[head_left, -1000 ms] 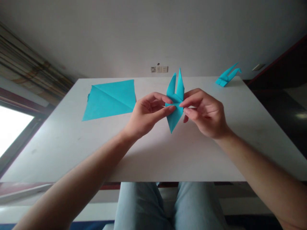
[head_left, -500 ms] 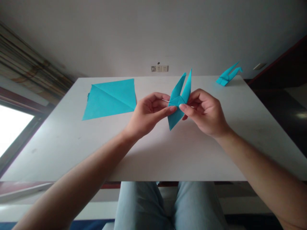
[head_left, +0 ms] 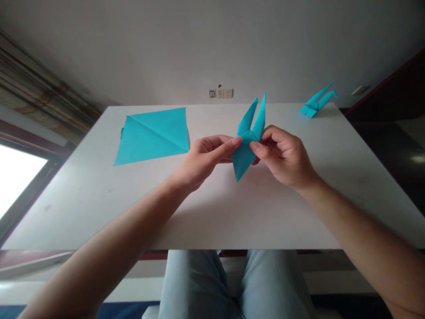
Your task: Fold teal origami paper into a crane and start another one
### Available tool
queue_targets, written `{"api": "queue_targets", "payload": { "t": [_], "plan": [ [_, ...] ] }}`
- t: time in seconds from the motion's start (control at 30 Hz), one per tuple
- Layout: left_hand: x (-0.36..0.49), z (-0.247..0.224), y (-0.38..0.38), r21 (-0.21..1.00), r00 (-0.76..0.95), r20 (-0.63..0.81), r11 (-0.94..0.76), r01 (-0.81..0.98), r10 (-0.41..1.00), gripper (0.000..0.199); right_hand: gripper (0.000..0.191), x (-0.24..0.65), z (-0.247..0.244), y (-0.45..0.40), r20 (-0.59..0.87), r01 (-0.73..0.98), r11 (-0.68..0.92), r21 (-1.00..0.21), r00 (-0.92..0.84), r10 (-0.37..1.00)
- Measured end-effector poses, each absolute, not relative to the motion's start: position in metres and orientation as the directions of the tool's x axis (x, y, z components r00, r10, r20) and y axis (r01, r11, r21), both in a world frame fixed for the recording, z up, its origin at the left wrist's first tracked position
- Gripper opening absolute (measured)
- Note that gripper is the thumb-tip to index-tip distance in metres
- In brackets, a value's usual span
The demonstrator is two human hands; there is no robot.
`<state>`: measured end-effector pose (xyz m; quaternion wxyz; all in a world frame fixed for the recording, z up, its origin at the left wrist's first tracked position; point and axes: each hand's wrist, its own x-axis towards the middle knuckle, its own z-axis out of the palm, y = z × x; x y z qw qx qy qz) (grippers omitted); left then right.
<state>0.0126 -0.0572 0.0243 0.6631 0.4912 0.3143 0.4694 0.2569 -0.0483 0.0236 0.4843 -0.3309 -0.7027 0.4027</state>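
We're seeing folded paper (head_left: 244, 156), bright turquoise: two narrow spikes pointing up side by side, gap between, lower flap tapering to a downward point, a small peak showing mid-body. We're noting it being held up over the white table (head_left: 259, 217). Left hand (head_left: 210, 153) is pinching its left edge, thumb in front; right hand (head_left: 283, 155) is likewise pinching its right side.
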Motion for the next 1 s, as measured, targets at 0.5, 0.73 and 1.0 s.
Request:
{"api": "queue_targets", "payload": {
  "t": [0.5,0.73,1.0],
  "plan": [
    [0.014,0.026,-0.061,0.972,0.226,0.225,-0.233,0.010,0.948,0.064,0.038,0.258,0.021,-0.048,0.373,0.088,0.428,-0.899,-0.357,0.857],
    [0.011,0.026,-0.057,0.982,0.335,0.189,-0.166,-0.095,0.923,0.057,0.036,0.257,0.030,-0.050,0.368,0.127,0.446,-0.886,-0.391,0.843],
    [0.009,0.027,-0.056,0.986,0.297,0.125,-0.086,-0.141,0.947,0.058,0.052,0.261,0.037,-0.049,0.212,0.196,0.314,-0.929,-0.414,0.885]
  ]
}}
